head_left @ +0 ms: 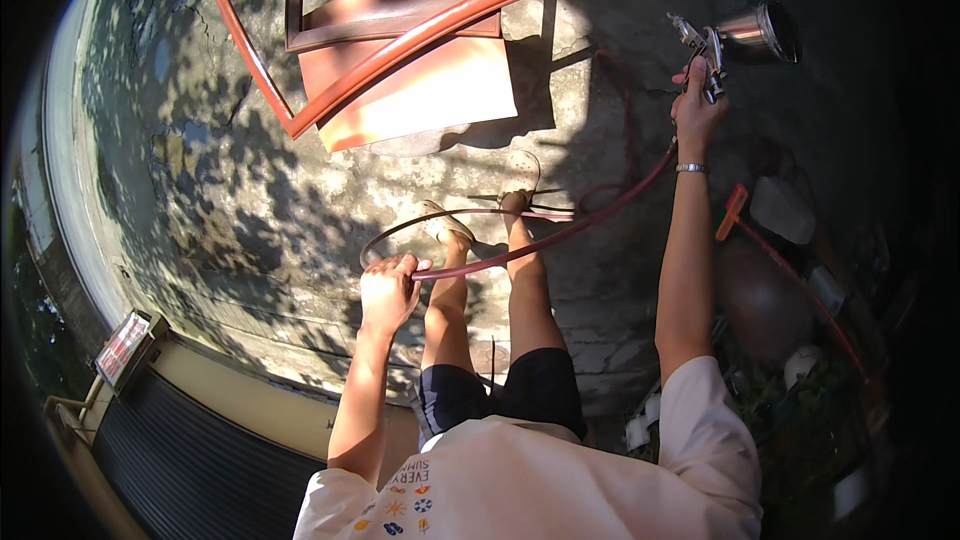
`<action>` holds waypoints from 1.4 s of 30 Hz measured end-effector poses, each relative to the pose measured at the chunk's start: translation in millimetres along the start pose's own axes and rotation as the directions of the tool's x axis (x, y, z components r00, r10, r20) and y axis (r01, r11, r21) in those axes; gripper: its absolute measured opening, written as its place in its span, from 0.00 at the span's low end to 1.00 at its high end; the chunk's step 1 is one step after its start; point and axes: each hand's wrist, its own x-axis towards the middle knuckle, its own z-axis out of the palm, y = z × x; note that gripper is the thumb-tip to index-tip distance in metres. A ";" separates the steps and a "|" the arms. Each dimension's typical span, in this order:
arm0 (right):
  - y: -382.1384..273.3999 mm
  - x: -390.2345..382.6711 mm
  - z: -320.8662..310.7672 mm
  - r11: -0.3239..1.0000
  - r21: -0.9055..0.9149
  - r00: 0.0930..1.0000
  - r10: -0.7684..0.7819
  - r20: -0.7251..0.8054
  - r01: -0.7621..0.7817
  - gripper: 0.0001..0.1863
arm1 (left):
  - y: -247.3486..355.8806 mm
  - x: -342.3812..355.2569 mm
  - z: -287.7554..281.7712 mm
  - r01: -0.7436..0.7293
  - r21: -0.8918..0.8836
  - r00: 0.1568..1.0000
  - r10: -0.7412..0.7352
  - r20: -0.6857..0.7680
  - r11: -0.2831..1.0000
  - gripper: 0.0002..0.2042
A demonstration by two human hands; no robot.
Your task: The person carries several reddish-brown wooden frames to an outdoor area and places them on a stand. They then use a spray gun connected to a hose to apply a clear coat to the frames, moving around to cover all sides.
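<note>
Right grip (700,108) clasps a spray gun (711,44), left grip (388,292) a hose (590,222); its loop near the clogs (521,169) could cause tripping.

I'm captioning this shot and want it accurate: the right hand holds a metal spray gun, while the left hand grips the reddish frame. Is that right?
Not quite: the left hand grips the red hose, as the head view shows; the reddish frame is farther off, apart from that hand. The right hand does hold the metal spray gun.
</note>
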 end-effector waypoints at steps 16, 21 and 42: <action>-19.9 -64.7 -1.2 0.995 0.079 0.997 0.058 0.050 -0.062 0.23 | -53.2 -19.2 12.7 -0.010 -0.003 0.998 0.010 0.066 1.000 0.13; -5.2 -159.4 33.8 0.993 0.064 0.980 0.086 0.181 -0.099 0.22 | -121.7 -65.6 -1.7 0.080 0.049 0.992 -0.084 0.091 0.996 0.09; -118.3 -474.8 199.3 0.965 0.214 0.698 -0.259 0.668 0.154 0.10 | -296.9 -257.1 -53.1 0.370 -0.253 0.926 -0.376 0.026 0.894 0.13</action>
